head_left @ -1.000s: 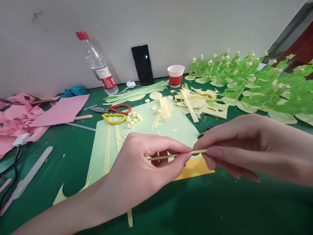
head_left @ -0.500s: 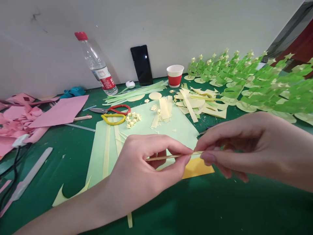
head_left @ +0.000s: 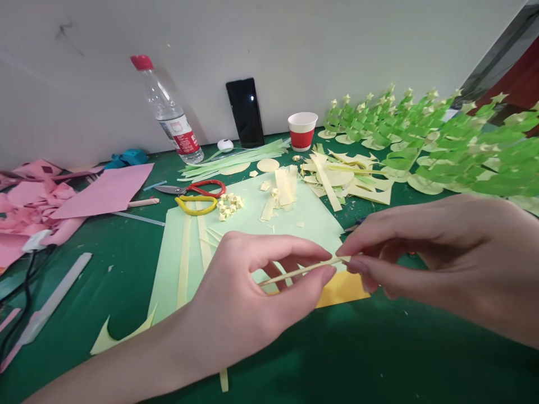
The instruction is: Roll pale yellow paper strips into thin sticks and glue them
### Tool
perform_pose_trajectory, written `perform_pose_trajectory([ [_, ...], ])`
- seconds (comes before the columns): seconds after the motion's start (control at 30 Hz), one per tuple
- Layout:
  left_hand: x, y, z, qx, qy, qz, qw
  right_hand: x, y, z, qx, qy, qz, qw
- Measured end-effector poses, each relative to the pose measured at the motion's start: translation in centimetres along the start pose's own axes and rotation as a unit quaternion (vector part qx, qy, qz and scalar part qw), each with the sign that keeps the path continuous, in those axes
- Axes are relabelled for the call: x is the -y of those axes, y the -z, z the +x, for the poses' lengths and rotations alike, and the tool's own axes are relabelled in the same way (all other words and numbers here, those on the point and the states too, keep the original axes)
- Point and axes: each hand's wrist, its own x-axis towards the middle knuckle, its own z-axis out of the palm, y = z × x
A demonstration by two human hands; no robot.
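A narrow pale-yellow paper strip [head_left: 290,275] runs between my hands, edge towards me and slightly tilted. Its right end is pinched between the thumb and forefinger of my right hand [head_left: 433,258]. Closed loosely round the same strip, the thumb and forefinger of my left hand [head_left: 256,297] hold it near that end, its other end reaching back into the palm. Beneath the hands lie a light green paper sheet [head_left: 168,275] and an orange paper piece [head_left: 343,292]. Small folded paper stars [head_left: 230,206] sit on the green sheet, beside scissors [head_left: 196,205] with red and yellow handles.
Behind stand a bottle [head_left: 177,123], a phone [head_left: 245,112] and a paper cup [head_left: 302,132]. Yellow paper scraps [head_left: 345,174] lie before rows of green paper plants [head_left: 446,134] on the right. Pink paper [head_left: 105,191] and a cable [head_left: 27,292] occupy the left.
The strip has tilted, its right end higher, and more of it shows between my left fingers. My left thumb has shifted slightly right; my right hand's lower fingers have curled in.
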Motion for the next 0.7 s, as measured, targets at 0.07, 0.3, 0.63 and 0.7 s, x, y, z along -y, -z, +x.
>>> perform_pose_trajectory([
  [0.07, -0.09, 0.01, 0.07, 0.014, 0.035, -0.039, 0.999, 0.09, -0.12, 0.16, 0.010, -0.003, -0.014, 1.000],
  [0.3, 0.09, -0.11, 0.39, 0.026, 0.130, -0.173, 0.976, -0.54, -0.30, -0.06, 0.008, 0.042, -0.064, 0.997],
  [0.63, 0.42, -0.22, 0.43, 0.015, 0.097, -0.109, 0.989, -0.51, -0.62, 0.21, 0.025, 0.018, -0.041, 0.999],
  [0.7, 0.46, -0.28, 0.36, 0.012, 0.084, -0.098, 0.992, -0.35, -0.50, 0.37, 0.051, -0.031, 0.003, 0.998],
])
